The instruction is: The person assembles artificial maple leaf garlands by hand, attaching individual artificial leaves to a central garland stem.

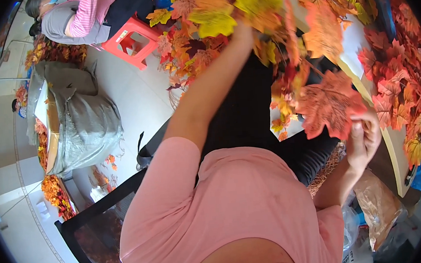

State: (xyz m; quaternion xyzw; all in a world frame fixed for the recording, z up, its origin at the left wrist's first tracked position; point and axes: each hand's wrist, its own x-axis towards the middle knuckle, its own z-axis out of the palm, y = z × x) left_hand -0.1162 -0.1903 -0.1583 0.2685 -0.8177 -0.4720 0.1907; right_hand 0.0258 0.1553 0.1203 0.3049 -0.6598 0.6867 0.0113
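My right hand (364,136) is closed at the edge of a large red-orange artificial maple leaf (331,103), thumb toward me. This leaf appears to be part of a garland of orange and yellow leaves (324,31) hanging in front of me. My left arm reaches up and away. Only the wrist side of my left hand (244,32) shows; its fingers are hidden behind yellow-green leaves (260,4), blurred by motion. More orange and yellow leaves (199,46) hang just left of that hand.
A pale table edge (396,161) runs along the right, with a heap of red leaves (396,77) on it. At far left, another person (75,21) sits by a red plastic stool (134,41). A grey-green sack (86,126) stands left; plastic bags (377,207) lie lower right.
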